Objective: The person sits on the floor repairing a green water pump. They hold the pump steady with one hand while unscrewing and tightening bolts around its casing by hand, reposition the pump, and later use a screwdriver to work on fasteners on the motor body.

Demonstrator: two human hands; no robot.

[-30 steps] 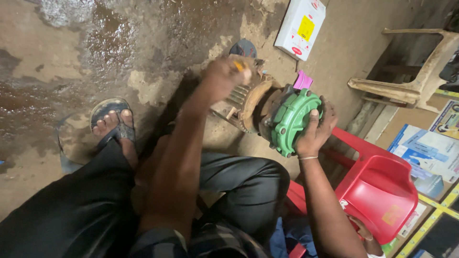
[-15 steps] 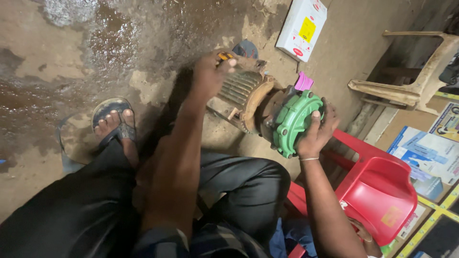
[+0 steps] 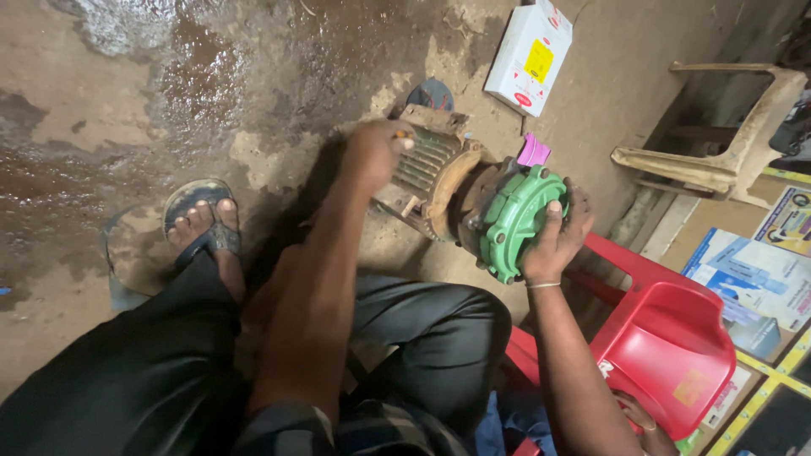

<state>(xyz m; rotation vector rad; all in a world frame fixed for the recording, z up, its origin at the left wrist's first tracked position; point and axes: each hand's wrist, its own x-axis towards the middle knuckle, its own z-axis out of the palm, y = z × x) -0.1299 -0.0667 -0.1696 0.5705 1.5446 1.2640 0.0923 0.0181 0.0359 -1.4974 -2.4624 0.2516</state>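
While seated: person on wet floor (image 3: 127, 101)
Left hand (image 3: 376, 152): fingers curled, gripping rusty motor (image 3: 431, 173)
Right hand (image 3: 553, 236): fingers spread, holding green cover (image 3: 511, 224)

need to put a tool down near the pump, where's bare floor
Bare floor spans the top left, above the sandalled foot, though it looks wet. A drier strip lies between the white box and the pale chair. Crowded: around the pump, both hands, and the red chair.
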